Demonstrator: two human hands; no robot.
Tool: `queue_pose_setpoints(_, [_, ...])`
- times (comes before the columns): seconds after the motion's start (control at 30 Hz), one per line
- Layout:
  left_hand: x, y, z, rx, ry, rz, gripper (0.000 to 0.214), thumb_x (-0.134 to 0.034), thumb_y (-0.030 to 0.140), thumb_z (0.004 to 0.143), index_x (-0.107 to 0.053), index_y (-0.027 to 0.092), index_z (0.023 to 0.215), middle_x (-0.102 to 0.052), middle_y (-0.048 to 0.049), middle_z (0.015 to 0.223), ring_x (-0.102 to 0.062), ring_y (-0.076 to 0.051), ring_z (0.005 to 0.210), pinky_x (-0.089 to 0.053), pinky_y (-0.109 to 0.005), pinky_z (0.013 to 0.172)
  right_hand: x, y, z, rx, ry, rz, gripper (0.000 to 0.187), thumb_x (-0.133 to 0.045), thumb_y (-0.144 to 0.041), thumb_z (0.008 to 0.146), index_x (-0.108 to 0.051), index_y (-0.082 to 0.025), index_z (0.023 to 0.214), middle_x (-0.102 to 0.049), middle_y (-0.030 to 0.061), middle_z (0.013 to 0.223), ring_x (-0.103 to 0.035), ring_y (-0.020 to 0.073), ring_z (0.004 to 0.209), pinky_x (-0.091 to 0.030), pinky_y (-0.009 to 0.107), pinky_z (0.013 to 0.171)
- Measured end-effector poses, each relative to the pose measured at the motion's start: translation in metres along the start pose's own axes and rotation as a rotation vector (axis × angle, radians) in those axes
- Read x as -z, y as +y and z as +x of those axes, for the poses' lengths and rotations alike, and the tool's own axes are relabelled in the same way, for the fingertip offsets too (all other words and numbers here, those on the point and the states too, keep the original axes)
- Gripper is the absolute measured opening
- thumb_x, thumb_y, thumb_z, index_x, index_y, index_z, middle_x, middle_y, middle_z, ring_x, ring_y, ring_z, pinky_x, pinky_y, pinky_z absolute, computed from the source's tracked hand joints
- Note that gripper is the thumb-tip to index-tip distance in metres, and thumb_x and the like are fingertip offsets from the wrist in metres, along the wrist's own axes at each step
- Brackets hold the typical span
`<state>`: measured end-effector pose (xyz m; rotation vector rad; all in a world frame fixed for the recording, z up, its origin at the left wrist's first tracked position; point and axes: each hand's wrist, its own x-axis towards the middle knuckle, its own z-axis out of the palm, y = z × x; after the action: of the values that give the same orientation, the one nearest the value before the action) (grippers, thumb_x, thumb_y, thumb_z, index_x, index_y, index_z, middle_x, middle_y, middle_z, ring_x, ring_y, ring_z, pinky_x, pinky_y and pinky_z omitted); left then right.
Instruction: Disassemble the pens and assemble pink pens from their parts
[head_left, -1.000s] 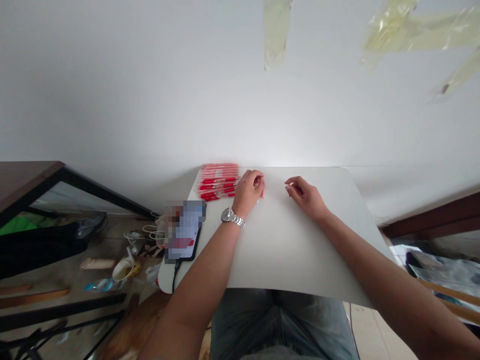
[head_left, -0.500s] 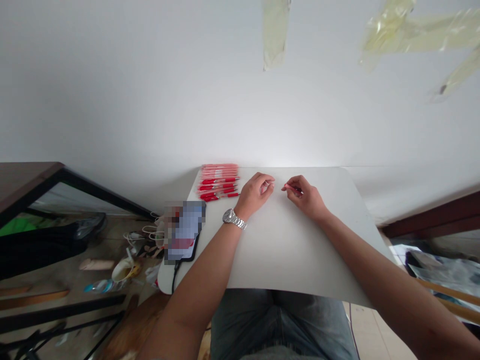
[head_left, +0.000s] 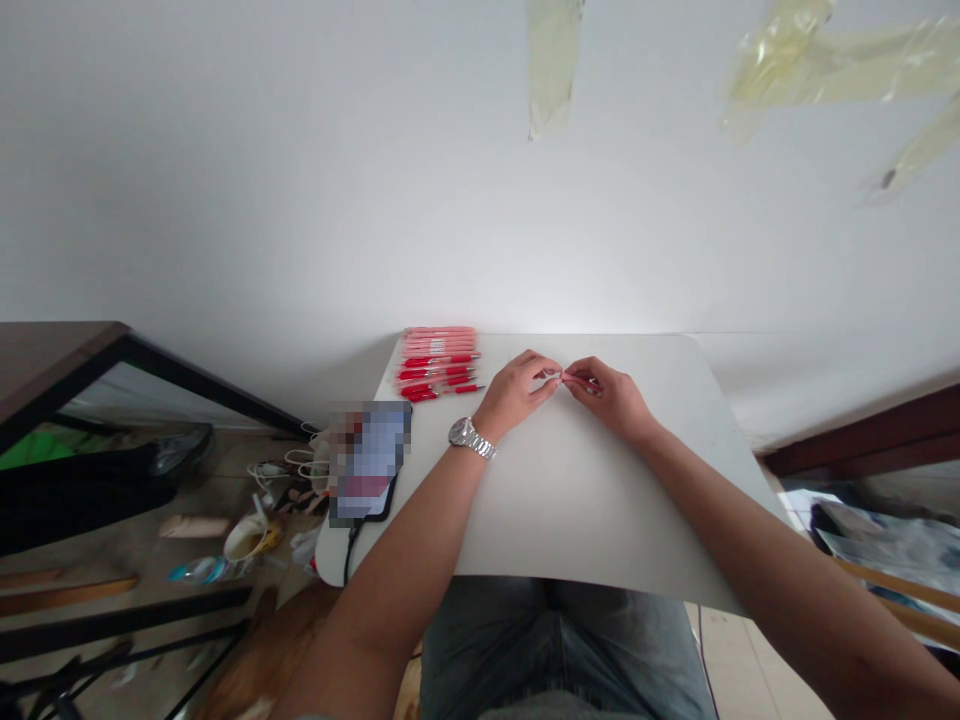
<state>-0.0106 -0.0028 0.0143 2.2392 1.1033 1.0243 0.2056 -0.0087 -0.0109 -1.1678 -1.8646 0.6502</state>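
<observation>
My right hand (head_left: 611, 398) is closed around a slim red pen (head_left: 580, 380), whose left end points toward my other hand. The fingertips of my left hand (head_left: 514, 392) are pinched together at that end of the pen, almost touching the right fingertips. Whatever sits between the left fingertips is too small to make out. Both hands are just above the white table (head_left: 570, 500). To the left of my left hand, several red pens (head_left: 439, 375) lie side by side, and behind them is a stack of pink-looking pens (head_left: 439, 340).
A phone (head_left: 373, 462) with a blurred screen and a black cable lies at the table's left edge. The white wall (head_left: 337, 200) rises directly behind the table. On the floor to the left are a cup (head_left: 244, 540), a plastic bottle (head_left: 201, 571) and white cables.
My left hand has moved right, and its fingertips now meet the end of the pen in my right hand. The gap between the hands has closed.
</observation>
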Motion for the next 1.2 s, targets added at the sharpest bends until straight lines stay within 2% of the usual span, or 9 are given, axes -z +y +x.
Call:
queue_pose_setpoints(0.17, [-0.001,0.0,0.0,-0.002,-0.009,0.003,0.015,-0.064,0.024,0.098,-0.072,0.023,0.111,-0.068,-0.0056,0.107,-0.068,-0.016,0.097,-0.057,-0.028,0.084,0.001,0.0,0.0,0.006,-0.015,-0.022,0.02,-0.065,-0.043,0.094,-0.067,-0.027,0.107,-0.079,0.0048,0.104,-0.075,0.0226,0.092,-0.059,0.036,0.081])
queue_pose_setpoints(0.37, [-0.001,0.0,0.0,0.016,-0.022,-0.006,0.014,-0.062,0.032,0.1,-0.071,0.022,0.105,-0.068,-0.0063,0.105,-0.068,-0.017,0.095,-0.057,-0.03,0.084,0.002,-0.003,0.0,0.023,-0.041,-0.057,0.02,-0.063,-0.043,0.096,-0.067,-0.027,0.108,-0.078,0.0054,0.103,-0.073,0.023,0.091,-0.057,0.037,0.081])
queue_pose_setpoints(0.53, [-0.001,-0.001,0.001,0.018,-0.021,-0.005,0.012,-0.06,0.029,0.101,-0.069,0.022,0.104,-0.068,-0.0057,0.105,-0.067,-0.016,0.095,-0.056,-0.029,0.084,0.003,-0.004,0.0,0.031,-0.027,-0.077,0.02,-0.063,-0.042,0.096,-0.067,-0.026,0.108,-0.078,0.0052,0.103,-0.073,0.0224,0.09,-0.056,0.036,0.081])
queue_pose_setpoints(0.67, [-0.001,-0.003,0.001,0.014,0.028,0.008,0.011,-0.059,0.027,0.102,-0.068,0.021,0.105,-0.068,-0.0049,0.103,-0.067,-0.016,0.093,-0.055,-0.028,0.082,0.004,-0.002,0.0,0.029,0.01,-0.106,0.02,-0.064,-0.04,0.095,-0.068,-0.026,0.109,-0.077,0.0051,0.103,-0.072,0.0215,0.089,-0.056,0.035,0.08])
queue_pose_setpoints(0.87, [-0.001,-0.008,0.002,-0.004,0.112,0.037,0.012,-0.058,0.03,0.103,-0.065,0.021,0.104,-0.067,-0.0045,0.101,-0.065,-0.015,0.088,-0.053,-0.029,0.082,0.007,0.001,0.002,-0.007,0.084,-0.16,0.027,-0.066,-0.042,0.091,-0.07,-0.024,0.111,-0.077,0.0051,0.097,-0.068,0.0195,0.075,-0.057,0.035,0.075])
queue_pose_setpoints(1.03, [0.0,-0.012,0.002,0.005,0.161,0.041,0.011,-0.058,0.03,0.103,-0.065,0.021,0.105,-0.068,-0.0046,0.102,-0.065,-0.015,0.09,-0.055,-0.029,0.084,0.008,0.005,0.003,-0.026,0.117,-0.174,0.03,-0.065,-0.044,0.092,-0.07,-0.024,0.115,-0.078,0.0057,0.101,-0.068,0.0193,0.075,-0.057,0.036,0.075])
queue_pose_setpoints(1.2, [0.001,-0.014,0.002,0.025,0.192,0.029,0.01,-0.059,0.028,0.102,-0.065,0.021,0.105,-0.069,-0.0047,0.103,-0.066,-0.015,0.09,-0.056,-0.029,0.087,0.009,0.008,0.002,-0.039,0.139,-0.164,0.029,-0.063,-0.043,0.095,-0.071,-0.025,0.117,-0.076,0.0041,0.093,-0.069,0.0192,0.077,-0.056,0.034,0.074])
